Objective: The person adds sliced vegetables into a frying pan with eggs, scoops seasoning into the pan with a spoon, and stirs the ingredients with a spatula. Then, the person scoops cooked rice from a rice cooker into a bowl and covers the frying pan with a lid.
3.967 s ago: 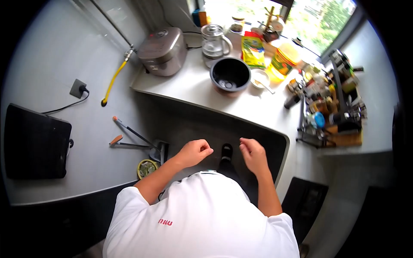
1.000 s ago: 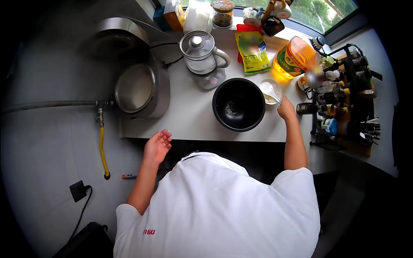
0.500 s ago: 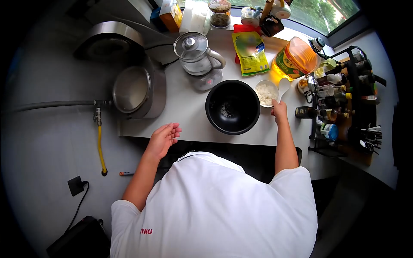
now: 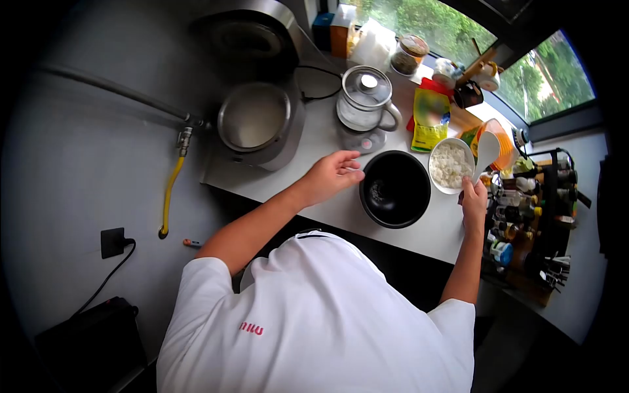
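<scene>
My right hand (image 4: 474,196) is closed at the near edge of a white bowl (image 4: 433,171) of cooked rice (image 4: 451,164). In the same grip is a white rice paddle (image 4: 486,152), its broad end pointing away from me beside the bowl. To the left of the bowl stands a black rice cooker inner pot (image 4: 395,190), with a little whitish residue on its inside. My left hand (image 4: 331,177) is open, fingers loosely bent, and its fingertips are right at the pot's left rim. Nothing is in that hand.
A rice cooker (image 4: 262,124) with its lid up stands at the left. Behind the pot are a glass kettle (image 4: 365,98) and a yellow packet (image 4: 430,118). An oil jug (image 4: 503,147) and a rack of seasoning bottles (image 4: 524,203) occupy the right side, below the window.
My left hand has moved right and forward to the pot's rim. The bowl and paddle in my right hand have come up closer to the camera. The view has turned and shifted.
</scene>
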Action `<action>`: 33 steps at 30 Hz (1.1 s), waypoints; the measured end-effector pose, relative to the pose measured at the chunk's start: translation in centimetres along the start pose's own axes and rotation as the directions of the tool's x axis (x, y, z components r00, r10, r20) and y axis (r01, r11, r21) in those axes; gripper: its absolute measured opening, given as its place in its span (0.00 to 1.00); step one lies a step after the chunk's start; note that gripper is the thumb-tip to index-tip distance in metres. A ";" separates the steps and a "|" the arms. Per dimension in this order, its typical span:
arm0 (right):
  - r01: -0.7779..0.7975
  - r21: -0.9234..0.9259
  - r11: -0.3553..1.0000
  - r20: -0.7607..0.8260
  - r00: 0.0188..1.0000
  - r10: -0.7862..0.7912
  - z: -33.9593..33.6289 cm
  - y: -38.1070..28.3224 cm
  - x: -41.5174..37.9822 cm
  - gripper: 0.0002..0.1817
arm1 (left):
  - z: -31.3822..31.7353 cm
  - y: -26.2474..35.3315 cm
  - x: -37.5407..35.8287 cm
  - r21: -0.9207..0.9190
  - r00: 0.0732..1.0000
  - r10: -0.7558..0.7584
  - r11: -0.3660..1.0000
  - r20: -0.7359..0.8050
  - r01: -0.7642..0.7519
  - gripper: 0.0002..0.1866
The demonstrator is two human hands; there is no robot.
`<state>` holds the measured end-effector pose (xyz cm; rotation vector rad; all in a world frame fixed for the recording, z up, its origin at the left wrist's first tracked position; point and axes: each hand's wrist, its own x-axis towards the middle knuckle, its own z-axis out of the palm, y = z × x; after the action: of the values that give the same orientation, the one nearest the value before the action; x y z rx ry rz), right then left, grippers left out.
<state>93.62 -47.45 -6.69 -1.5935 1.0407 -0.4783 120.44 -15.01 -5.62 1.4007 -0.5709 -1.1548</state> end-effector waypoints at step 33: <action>0.906 -0.149 0.397 0.754 0.364 -0.546 38.0 -20.4 -2.5 0.26 | -26.6 6.2 -7.1 -0.227 0.765 -0.139 0.974 -0.629 -0.009 0.33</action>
<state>128.87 -23.80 1.47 -2.5515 -0.2446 -0.2134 142.70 1.93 -1.95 1.5153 0.1008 -0.6834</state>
